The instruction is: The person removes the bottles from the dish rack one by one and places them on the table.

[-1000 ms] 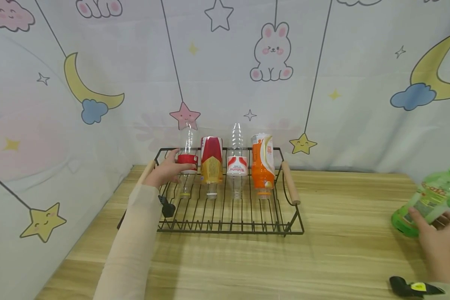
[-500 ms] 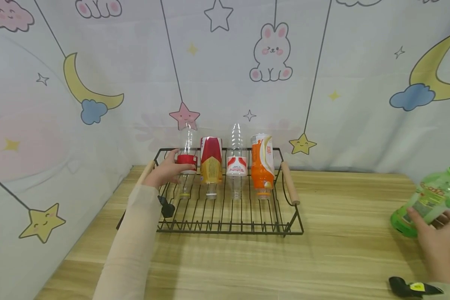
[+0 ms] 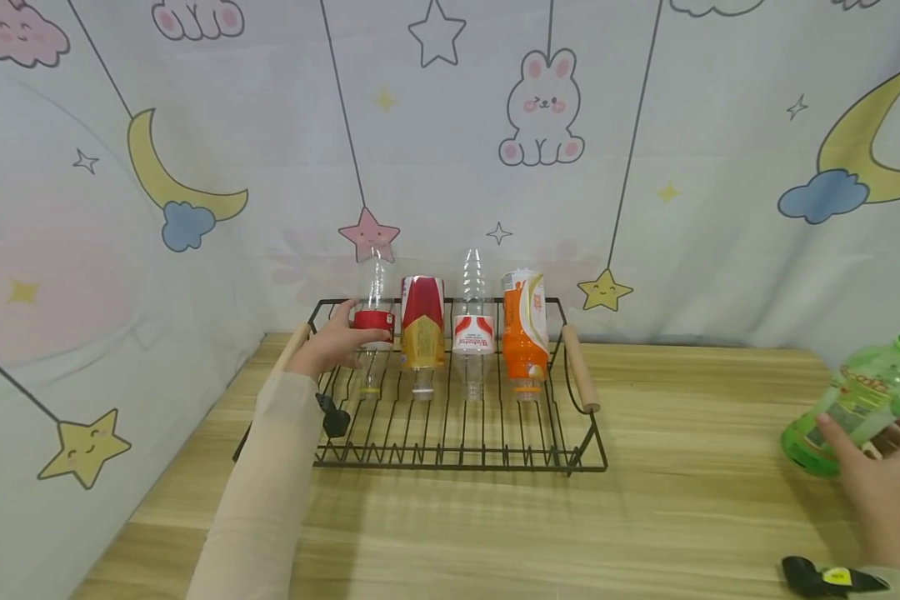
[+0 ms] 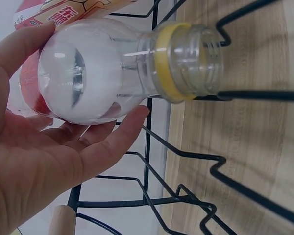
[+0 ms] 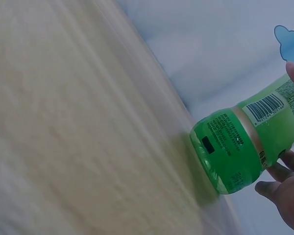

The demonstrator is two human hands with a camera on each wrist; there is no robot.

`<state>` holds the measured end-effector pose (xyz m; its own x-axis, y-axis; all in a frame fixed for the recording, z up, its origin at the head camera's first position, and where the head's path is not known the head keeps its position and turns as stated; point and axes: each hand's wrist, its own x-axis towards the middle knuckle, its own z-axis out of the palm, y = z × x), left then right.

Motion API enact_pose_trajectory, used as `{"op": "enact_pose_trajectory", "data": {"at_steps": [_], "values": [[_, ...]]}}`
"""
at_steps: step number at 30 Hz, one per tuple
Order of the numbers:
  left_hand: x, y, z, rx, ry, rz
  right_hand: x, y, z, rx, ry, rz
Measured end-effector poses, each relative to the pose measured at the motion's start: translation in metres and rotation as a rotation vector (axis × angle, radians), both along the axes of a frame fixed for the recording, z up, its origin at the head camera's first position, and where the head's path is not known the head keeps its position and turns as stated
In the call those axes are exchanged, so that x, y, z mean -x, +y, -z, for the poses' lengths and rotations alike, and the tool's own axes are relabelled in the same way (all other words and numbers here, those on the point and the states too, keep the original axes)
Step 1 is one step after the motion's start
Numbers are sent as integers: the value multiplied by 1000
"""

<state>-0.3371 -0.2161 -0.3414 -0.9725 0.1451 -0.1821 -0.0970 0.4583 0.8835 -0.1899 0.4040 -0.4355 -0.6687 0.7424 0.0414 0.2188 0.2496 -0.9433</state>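
A clear plastic bottle with a red label stands neck-down, leaning back, at the left of the black wire rack. My left hand holds it around the label. In the left wrist view the thumb lies on one side and the fingers curl on the other; a yellow ring circles its uncapped neck. Far right, my right hand grips a green translucent bottle with a green cap, tilted to the right. In the right wrist view its green base is at the tabletop; whether it touches cannot be told.
Several bottles lean neck-down in the rack: a red and gold one, a clear one with a red-and-white label and an orange one. The rack has a wooden handle. Behind the wooden table hangs a cartoon-printed curtain.
The right hand's fingers have shifted slightly on the green bottle. The left hand and the bottles in the rack have stayed in place.
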Motion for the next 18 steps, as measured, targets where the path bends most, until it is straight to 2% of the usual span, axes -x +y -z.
{"op": "enact_pose_trajectory", "data": {"at_steps": [11, 13, 15, 18], "values": [[-2, 3, -4, -15, 31, -10, -4, 4, -8, -87, 31, -1], [-3, 3, -5, -13, 38, -9, -2, 9, -5, -100, 45, 14], [-9, 6, -13, -16, 34, -10, 5, 24, 7, -114, 73, 25], [-8, 6, -13, -15, 49, -17, 17, 48, 28, -129, 87, 51]]}}
